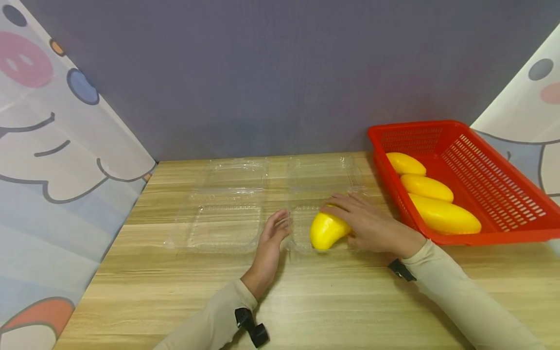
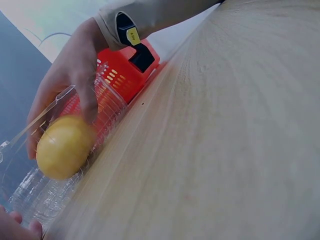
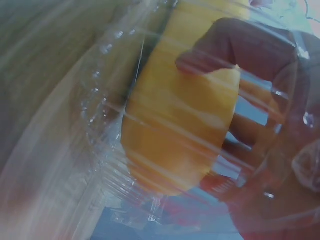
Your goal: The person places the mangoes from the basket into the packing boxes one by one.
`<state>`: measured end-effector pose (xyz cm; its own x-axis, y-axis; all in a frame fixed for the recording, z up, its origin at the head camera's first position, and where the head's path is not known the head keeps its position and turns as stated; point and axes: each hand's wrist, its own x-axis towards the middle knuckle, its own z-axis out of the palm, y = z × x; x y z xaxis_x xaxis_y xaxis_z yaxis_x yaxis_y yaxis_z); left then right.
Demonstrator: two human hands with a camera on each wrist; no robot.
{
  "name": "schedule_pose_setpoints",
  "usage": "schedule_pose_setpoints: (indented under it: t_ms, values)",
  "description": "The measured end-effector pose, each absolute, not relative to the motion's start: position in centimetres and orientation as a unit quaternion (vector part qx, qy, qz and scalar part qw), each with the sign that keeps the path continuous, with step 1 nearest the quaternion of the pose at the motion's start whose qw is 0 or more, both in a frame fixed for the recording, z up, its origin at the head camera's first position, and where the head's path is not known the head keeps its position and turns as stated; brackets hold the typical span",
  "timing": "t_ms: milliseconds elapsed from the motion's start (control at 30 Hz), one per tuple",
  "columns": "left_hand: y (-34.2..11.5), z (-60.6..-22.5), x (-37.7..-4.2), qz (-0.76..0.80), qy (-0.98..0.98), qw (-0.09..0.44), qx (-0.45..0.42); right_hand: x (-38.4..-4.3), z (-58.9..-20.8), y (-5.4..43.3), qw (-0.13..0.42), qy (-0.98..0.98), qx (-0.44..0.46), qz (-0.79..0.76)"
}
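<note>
My right hand [image 1: 365, 223] grips a yellow mango [image 1: 326, 230] from its right side, inside the near half of a clear plastic clamshell box [image 1: 301, 238]. In the left wrist view, that mango [image 2: 65, 147] shows beyond the box's transparent wall. Through clear plastic in the right wrist view, the thumb and fingers lie around the mango [image 3: 175, 125]. My left hand [image 1: 273, 231] is at the left edge of this box, its fingers loosely bent; whether they touch the rim cannot be made out. The box's lid half [image 1: 321, 172] lies folded back behind.
A second clear clamshell box [image 1: 225, 228] lies opened on the left of the wooden table [image 1: 175, 291]. To the right stands a red plastic basket [image 1: 516, 238] with three yellow mangoes [image 1: 426, 187] along its left side. A grey panel [image 1: 262, 78] rises behind the table.
</note>
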<state>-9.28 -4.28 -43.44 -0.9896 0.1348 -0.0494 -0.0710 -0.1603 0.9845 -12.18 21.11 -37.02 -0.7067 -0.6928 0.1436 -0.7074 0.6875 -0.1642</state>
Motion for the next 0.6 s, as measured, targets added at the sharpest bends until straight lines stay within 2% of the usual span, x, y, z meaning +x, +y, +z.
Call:
schedule_pose_setpoints:
  t_ms: [600]
  values:
    - [-4.3, -43.2, -9.1, 0.758, 0.647, 0.074, 0.017, -10.9, -34.5, 21.6, 0.067, -0.944, 0.309, 0.097]
